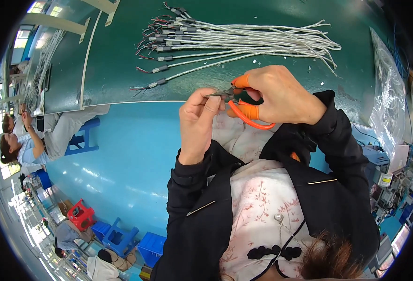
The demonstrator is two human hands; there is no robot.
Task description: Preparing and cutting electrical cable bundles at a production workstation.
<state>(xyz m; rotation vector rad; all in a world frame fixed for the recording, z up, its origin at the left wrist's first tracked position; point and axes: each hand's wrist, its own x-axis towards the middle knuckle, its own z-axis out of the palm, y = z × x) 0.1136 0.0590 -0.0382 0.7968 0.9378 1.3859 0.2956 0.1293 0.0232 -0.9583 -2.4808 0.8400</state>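
My right hand (281, 93) grips a small pair of pliers (258, 124) with orange-red handles and dark pointed jaws. Orange finger covers sit on its thumb and a finger. The jaws reach to the fingertips of my left hand (198, 122), which are pinched together just off the bench's near edge. What that pinch holds is too small or hidden to make out. Beyond both hands, a bundle of silver braided cables (262, 44) lies on the green bench, with grey sleeves and thin red and black wires at the left ends.
Small white scraps (254, 61) are scattered on the green bench top (122, 56). Clear plastic bags (386, 89) lie along its right side. At the left, a person (33, 143) sits on a blue stool (85, 138). Red (81, 214) and blue stools (120, 237) stand on the blue floor.
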